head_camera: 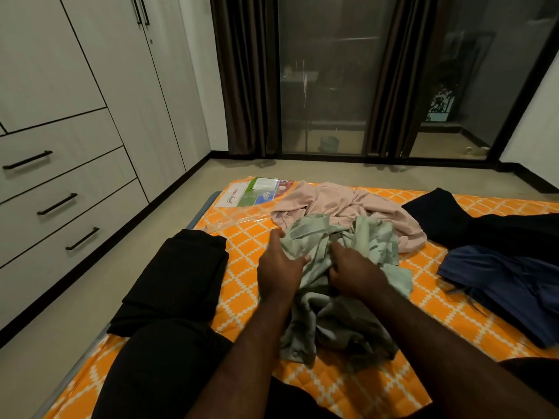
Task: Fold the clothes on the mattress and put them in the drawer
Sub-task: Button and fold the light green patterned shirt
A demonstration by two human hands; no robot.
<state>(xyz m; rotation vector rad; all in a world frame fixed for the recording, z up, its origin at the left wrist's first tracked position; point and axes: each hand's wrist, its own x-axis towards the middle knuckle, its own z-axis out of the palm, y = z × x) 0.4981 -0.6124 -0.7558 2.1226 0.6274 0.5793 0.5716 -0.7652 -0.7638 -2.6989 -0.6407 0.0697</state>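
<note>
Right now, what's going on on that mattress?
A person on the orange mattress has both hands in a crumpled pale green shirt: the left hand holds its edge, the right hand bunches the middle. It is not folded yet. One black garment lies folded at the left; a pink top, a black piece and navy shorts lie loose beyond and to the right. The drawers are closed.

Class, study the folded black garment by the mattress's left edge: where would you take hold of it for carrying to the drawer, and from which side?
Probably the two long edges of the folded black garment, coming in low from either side and sliding under. It lies flat as a long stacked rectangle, so a one-corner grip would likely spill the folds.
</note>
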